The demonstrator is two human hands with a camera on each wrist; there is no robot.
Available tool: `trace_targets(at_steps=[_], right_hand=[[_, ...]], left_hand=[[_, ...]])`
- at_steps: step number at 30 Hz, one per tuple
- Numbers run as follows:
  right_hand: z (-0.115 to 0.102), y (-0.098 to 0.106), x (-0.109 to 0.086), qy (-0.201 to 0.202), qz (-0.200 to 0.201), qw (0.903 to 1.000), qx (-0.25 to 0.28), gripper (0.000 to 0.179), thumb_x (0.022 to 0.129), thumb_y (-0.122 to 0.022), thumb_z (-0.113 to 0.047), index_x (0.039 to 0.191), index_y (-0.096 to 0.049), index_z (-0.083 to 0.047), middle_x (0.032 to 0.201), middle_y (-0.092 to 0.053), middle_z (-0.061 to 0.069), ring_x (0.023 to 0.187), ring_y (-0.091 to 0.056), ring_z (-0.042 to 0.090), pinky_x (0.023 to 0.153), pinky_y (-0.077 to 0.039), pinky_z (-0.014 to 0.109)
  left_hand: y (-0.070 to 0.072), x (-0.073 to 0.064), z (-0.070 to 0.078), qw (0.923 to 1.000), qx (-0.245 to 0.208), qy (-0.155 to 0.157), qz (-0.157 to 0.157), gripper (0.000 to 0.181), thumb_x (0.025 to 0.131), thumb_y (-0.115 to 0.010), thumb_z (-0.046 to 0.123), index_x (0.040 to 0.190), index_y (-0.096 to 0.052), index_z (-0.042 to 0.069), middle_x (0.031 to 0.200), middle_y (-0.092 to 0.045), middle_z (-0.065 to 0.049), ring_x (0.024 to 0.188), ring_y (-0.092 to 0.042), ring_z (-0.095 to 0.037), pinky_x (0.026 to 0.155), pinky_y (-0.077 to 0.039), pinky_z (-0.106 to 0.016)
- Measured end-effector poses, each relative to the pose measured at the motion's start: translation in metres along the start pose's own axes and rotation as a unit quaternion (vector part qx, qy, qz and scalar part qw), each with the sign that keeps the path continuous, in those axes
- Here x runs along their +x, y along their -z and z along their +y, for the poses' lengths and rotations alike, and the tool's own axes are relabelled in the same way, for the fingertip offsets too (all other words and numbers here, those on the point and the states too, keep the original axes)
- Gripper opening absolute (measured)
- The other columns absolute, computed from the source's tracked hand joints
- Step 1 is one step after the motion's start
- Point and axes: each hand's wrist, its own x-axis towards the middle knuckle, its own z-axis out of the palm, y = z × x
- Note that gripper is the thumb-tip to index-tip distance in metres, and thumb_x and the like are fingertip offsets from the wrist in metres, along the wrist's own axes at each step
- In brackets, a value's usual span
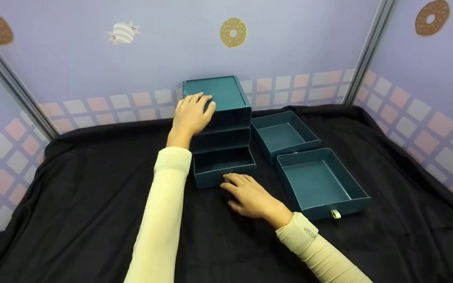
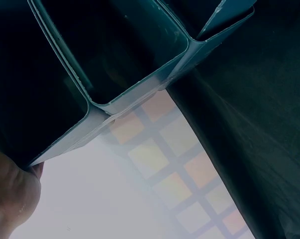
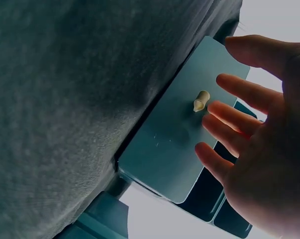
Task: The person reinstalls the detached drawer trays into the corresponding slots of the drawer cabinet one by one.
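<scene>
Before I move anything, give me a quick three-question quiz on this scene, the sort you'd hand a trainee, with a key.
1. In the head view, where do the two loose drawers lie relative to the cabinet?
A. On top of it
B. To its left
C. To its right

2. True or false: the left hand is deep inside the middle compartment.

3. Fill in: the right hand is at the front of the ____ drawer, which sits partly pulled out.

Key: 1. C. 2. False; it is over the cabinet's top, near the left edge. 3. lowest (the lowest drawer).
</scene>
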Motion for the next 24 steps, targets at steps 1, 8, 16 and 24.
trace_targets(at_steps=[1, 8, 16, 24], right_hand=[[0.000, 0.000, 0.000, -0.003, -0.003, 1.0000, -0.001, 0.050, 0.096, -0.075, -0.017, 0.142, -0.063, -0.002, 0.153, -0.054, 0.023, 0.143, -0.050, 0.040, 0.117, -0.042, 0.058], [0.002, 0.001, -0.002, -0.025, -0.017, 0.9995, 0.007, 0.055, 0.096, -0.074, -0.018, 0.147, -0.060, -0.002, 0.159, -0.048, 0.024, 0.152, -0.041, 0.042, 0.120, -0.038, 0.060], [0.002, 0.007, 0.005, -0.042, -0.062, 0.9948, 0.069, 0.058, 0.099, -0.072, -0.021, 0.152, -0.056, -0.002, 0.166, -0.040, 0.023, 0.156, -0.033, 0.044, 0.122, -0.033, 0.065], [0.004, 0.017, 0.016, -0.076, -0.104, 0.9883, 0.082, 0.059, 0.101, -0.070, -0.024, 0.155, -0.054, -0.004, 0.167, -0.038, 0.021, 0.157, -0.030, 0.045, 0.123, -0.030, 0.066]], left_hand=[[0.000, 0.000, 0.000, 1.0000, 0.000, 0.001, 0.000, 0.057, 0.114, -0.032, 0.049, 0.161, -0.048, 0.020, 0.170, -0.038, -0.010, 0.158, -0.032, -0.032, 0.131, -0.019, -0.051], [0.000, 0.000, 0.001, 1.0000, 0.004, 0.000, 0.000, 0.057, 0.115, -0.031, 0.048, 0.162, -0.048, 0.020, 0.170, -0.038, -0.010, 0.158, -0.031, -0.032, 0.132, -0.018, -0.051], [0.003, -0.001, -0.003, 0.9997, 0.023, 0.006, 0.002, 0.056, 0.115, -0.030, 0.046, 0.161, -0.048, 0.020, 0.169, -0.039, -0.010, 0.158, -0.032, -0.030, 0.131, -0.019, -0.050], [0.000, 0.000, 0.002, 0.9995, 0.029, 0.008, -0.006, 0.056, 0.115, -0.028, 0.046, 0.163, -0.045, 0.022, 0.171, -0.037, -0.008, 0.159, -0.030, -0.028, 0.132, -0.019, -0.049]])
